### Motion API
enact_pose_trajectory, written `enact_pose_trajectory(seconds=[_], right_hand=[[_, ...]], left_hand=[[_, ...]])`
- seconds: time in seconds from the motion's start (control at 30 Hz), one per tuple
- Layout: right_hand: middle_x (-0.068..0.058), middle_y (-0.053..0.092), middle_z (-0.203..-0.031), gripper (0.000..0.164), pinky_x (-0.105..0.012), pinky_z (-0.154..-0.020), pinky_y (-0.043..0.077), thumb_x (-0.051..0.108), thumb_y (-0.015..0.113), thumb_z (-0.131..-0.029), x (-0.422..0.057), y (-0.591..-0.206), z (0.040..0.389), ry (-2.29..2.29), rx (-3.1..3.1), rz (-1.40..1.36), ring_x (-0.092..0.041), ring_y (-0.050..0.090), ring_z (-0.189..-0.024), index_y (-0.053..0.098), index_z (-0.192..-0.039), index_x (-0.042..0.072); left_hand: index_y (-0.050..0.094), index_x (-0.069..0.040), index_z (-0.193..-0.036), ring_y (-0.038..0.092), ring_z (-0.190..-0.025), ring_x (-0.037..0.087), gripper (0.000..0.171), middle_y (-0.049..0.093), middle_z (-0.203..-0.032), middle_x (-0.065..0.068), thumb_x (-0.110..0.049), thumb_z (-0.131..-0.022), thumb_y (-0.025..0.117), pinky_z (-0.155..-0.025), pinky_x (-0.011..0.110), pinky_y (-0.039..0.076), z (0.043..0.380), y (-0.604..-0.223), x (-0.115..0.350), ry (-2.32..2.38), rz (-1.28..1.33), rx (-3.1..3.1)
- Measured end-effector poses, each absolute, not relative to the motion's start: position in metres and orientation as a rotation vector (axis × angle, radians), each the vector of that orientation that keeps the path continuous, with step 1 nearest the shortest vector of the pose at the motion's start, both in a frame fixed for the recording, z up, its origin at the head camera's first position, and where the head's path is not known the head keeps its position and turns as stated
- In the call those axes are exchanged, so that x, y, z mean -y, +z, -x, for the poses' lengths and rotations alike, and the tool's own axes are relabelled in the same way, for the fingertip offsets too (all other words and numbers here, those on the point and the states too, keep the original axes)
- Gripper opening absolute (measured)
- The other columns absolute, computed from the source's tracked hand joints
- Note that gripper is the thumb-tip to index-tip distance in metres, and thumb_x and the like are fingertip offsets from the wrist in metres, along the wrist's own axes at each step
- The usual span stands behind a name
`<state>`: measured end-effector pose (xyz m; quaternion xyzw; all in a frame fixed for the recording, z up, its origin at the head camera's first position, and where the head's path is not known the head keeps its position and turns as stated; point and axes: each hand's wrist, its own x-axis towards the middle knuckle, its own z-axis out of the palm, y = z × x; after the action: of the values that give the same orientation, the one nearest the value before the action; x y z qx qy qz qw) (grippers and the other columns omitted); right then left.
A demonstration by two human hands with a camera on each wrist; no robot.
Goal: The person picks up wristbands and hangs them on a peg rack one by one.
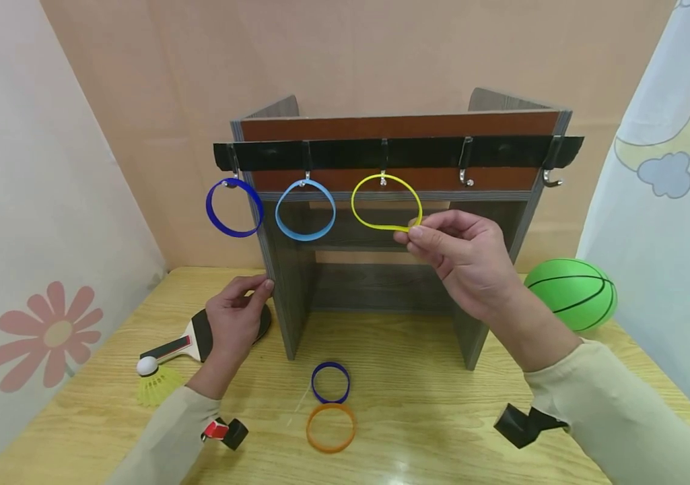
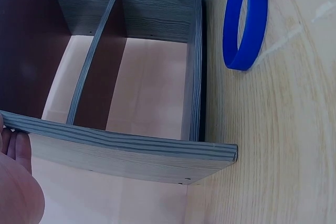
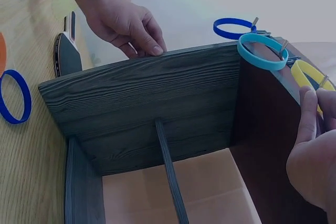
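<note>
My right hand (image 1: 472,263) pinches the lower right edge of a yellow silicone wristband (image 1: 377,227) between thumb and fingers. The band's top lies at the middle hook (image 1: 384,178) of a black strip; whether it rests fully in the hook I cannot tell. Lower on the left, my left hand (image 1: 232,320) grips the front edge of the small wooden shelf's side panel (image 1: 281,276). In the right wrist view, its thumb presses that panel edge. A dark blue wristband (image 1: 238,234) and a light blue wristband (image 1: 305,237) hang from the two hooks to the left.
Two more hooks on the right, including the end hook (image 1: 552,180), hold no bands. On the table lie another dark blue wristband (image 1: 349,384) and an orange one (image 1: 330,450). A paddle (image 1: 200,337) and shuttlecock (image 1: 159,385) lie left; a green ball (image 1: 575,296) sits right.
</note>
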<state>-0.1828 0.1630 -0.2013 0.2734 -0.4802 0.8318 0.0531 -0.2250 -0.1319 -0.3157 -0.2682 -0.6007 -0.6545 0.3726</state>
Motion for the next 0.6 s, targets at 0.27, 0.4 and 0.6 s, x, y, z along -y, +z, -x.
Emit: enact_pose_trajectory(seconds=[0.27,0.4,0.6], right_hand=[[-0.014,0.068,-0.081,0.014,-0.032,-0.079,0.054,-0.014,0.06,-0.086,-0.165,-0.208,0.185,2.517,1.49,-0.8,-0.025,0.068,-0.08,0.069,-0.085,-0.003],[-0.014,0.068,-0.082,0.014,-0.032,-0.079,0.054,-0.014,0.06,-0.086,-0.165,-0.211,0.186,2.499,1.517,-0.797,-0.026,0.068,-0.081,0.069,-0.085,-0.002],[-0.015,0.067,-0.085,0.01,-0.032,-0.078,0.054,-0.011,0.062,-0.086,-0.167,-0.213,0.186,2.475,1.588,-0.755,-0.025,0.068,-0.08,0.069,-0.088,-0.003]], left_hand=[[0.063,0.022,-0.087,0.066,-0.071,0.01,0.009,0.065,-0.078,0.021,0.024,-0.079,0.061,-0.067,0.021,0.055,0.234,-0.326,0.135,-1.684,0.699,1.521],[0.066,0.018,-0.089,0.066,-0.072,0.011,0.009,0.065,-0.08,0.019,0.019,-0.08,0.063,-0.066,0.021,0.055,0.242,-0.334,0.138,-1.685,0.686,1.521],[0.067,0.017,-0.089,0.066,-0.072,0.012,0.008,0.066,-0.081,0.018,0.015,-0.081,0.065,-0.066,0.021,0.055,0.244,-0.335,0.139,-1.696,0.673,1.52]])
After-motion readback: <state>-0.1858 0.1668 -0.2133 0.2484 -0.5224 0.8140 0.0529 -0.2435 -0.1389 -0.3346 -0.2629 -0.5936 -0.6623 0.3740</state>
